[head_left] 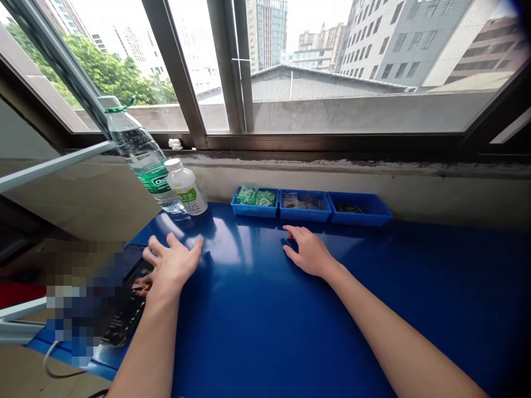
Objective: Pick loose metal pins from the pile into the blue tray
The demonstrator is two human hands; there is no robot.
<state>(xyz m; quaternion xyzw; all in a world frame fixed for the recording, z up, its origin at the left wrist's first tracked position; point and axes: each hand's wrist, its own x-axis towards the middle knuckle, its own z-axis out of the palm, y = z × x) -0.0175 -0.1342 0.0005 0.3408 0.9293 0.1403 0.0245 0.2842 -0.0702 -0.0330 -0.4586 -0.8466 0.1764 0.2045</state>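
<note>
My left hand is over the left part of the blue table, fingers spread and nothing in it. Just beyond it stand a white bottle with a green label and a large clear water bottle. My right hand hovers over or rests on the table near the middle, its fingers apart and holding nothing. Closest to it are three blue bins in a row: one with green packets, one with clear bags of small parts, and one with dark, thin pieces.
A dark, printed flat item lies at the table's left side, partly under my left forearm and partly blurred out. Pale metal bars cross the left edge. Behind the bins rise a low wall and a window frame.
</note>
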